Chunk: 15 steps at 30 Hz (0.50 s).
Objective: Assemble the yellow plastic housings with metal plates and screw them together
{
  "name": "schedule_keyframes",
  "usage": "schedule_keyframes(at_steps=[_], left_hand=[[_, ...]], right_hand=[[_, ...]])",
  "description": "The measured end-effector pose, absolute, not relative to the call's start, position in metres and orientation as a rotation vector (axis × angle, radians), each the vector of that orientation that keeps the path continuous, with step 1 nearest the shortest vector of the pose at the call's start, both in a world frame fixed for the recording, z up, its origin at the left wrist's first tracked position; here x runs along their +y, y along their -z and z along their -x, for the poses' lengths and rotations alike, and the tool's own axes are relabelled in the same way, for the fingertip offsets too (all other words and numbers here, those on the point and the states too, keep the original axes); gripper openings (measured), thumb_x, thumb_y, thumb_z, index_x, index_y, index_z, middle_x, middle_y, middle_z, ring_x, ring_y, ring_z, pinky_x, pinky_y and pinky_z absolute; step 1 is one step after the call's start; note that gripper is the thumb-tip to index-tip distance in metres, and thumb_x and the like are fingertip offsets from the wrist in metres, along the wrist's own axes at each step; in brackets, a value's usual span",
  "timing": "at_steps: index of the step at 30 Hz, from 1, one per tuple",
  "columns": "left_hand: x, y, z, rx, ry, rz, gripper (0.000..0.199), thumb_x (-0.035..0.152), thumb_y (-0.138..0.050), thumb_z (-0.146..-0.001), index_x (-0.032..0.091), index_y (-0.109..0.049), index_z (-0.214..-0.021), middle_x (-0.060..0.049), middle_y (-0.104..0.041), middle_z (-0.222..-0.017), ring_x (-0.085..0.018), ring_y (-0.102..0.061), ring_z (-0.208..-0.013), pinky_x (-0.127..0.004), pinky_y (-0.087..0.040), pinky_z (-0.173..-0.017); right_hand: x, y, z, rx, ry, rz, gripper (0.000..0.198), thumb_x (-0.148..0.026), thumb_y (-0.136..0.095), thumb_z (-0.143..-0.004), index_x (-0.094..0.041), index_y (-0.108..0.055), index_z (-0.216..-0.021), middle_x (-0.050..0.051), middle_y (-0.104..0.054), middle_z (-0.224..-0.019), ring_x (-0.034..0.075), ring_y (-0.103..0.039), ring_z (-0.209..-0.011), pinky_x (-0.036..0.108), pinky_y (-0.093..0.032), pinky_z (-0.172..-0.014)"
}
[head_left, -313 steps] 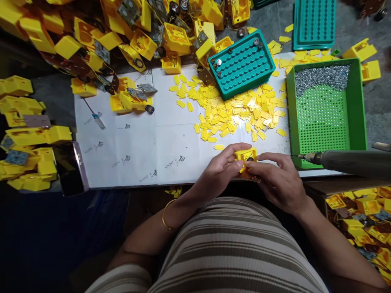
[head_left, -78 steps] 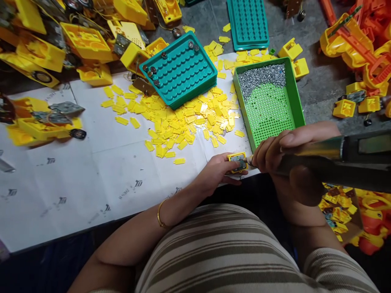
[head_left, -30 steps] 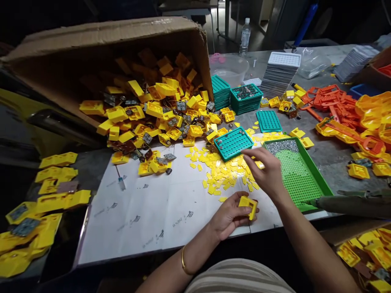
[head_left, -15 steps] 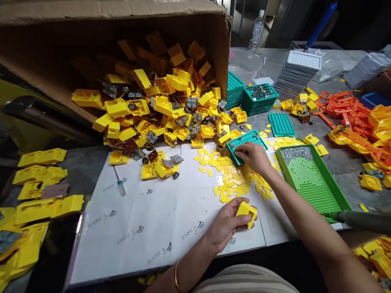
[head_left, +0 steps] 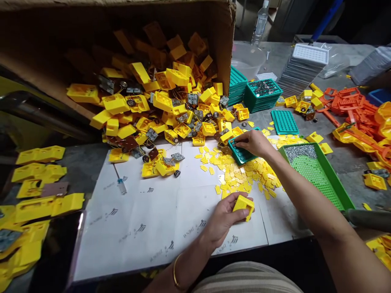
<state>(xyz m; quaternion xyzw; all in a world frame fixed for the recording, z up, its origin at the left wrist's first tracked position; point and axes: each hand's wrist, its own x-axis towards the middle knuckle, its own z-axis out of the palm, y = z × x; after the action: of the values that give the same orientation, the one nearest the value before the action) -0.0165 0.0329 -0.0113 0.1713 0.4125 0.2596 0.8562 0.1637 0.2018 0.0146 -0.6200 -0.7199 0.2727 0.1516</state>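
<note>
My left hand [head_left: 224, 217] grips a small yellow plastic housing [head_left: 244, 205] with a rectangular opening, held just above the white printed sheet [head_left: 137, 236]. Farther out, my right hand [head_left: 255, 142] reaches into a small teal tray [head_left: 242, 156] with a dimpled bottom and a few small dark parts. Its fingertips are pinched together over the tray, and whatever lies between them is too small to make out. Loose flat yellow plastic pieces [head_left: 232, 179] are scattered between the tray and my left hand.
A cardboard box [head_left: 227, 44] on its side spills yellow housings [head_left: 161, 101] with wired parts. A screwdriver [head_left: 121, 185] lies on the sheet. To the right are a green tray [head_left: 339, 191] of screws, stacked teal trays [head_left: 259, 101] and orange plastic parts [head_left: 348, 99].
My right hand has moved slightly farther out over the teal tray, its fingers staying pinched. My left hand, with the yellow housing, has shifted slightly left and up. The view has tilted a little.
</note>
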Motion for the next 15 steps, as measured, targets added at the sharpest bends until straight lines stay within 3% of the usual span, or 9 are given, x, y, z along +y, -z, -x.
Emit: schedule_keyframes(at_steps=[5, 11, 15], left_hand=[[0.044, 0.009, 0.020, 0.861, -0.652, -0.266, 0.039, 0.023, -0.076, -0.072, 0.016, -0.060, -0.107, -0.008, -0.069, -0.099, -0.023, -0.070, -0.093, -0.032, -0.056, -0.077], [0.053, 0.012, 0.018, 0.841, -0.869, -0.252, 0.027, 0.020, -0.065, -0.081, 0.012, -0.065, -0.106, -0.010, -0.068, -0.107, -0.020, -0.067, -0.095, -0.032, -0.056, -0.082], [0.051, 0.012, 0.011, 0.868, -0.962, -0.295, 0.029, 0.021, -0.066, -0.080, 0.014, -0.064, -0.107, -0.008, -0.065, -0.113, -0.017, -0.064, -0.096, -0.033, -0.054, -0.087]], right_hand=[[0.194, -0.021, -0.165, -2.015, -0.804, 1.759, 0.012, -0.019, -0.068, -0.077, -0.015, -0.076, -0.085, 0.005, -0.072, -0.074, 0.017, -0.062, -0.068, 0.031, -0.043, -0.063], [0.110, -0.028, -0.157, -1.851, -1.024, 1.402, 0.014, -0.029, -0.068, -0.081, -0.019, -0.073, -0.087, 0.005, -0.073, -0.088, 0.017, -0.066, -0.079, 0.027, -0.049, -0.062], [0.064, -0.021, -0.150, -2.049, -0.759, 1.437, 0.012, -0.024, -0.062, -0.088, -0.019, -0.071, -0.095, 0.005, -0.070, -0.089, 0.016, -0.064, -0.077, 0.026, -0.049, -0.062]])
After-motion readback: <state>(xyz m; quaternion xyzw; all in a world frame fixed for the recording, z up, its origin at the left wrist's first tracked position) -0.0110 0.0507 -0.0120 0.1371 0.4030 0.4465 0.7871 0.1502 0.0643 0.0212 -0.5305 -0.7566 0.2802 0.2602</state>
